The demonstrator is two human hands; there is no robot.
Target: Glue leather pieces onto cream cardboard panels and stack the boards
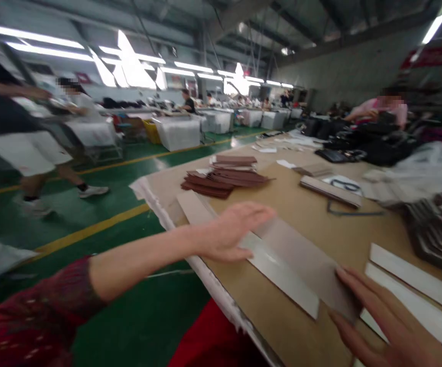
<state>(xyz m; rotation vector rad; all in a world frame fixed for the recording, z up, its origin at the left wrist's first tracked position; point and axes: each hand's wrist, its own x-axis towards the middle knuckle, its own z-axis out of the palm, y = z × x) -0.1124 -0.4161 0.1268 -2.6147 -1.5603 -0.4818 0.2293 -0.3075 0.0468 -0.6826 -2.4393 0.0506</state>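
Now, from far off, I see the left hand [239, 232] flat, its grip open, at the far end of a long, flat grey-beige strip [305, 255] on the brown worktop [251, 306]. At four o'clock, the right hand [396, 323] has finger and thumb around its near end; I cannot tell if that grip is closed. Dark red strips [209, 184] lie at twelve o'clock.

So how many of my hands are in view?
2: your left hand is at the far end of the grey strip, and your right hand is at its near end.
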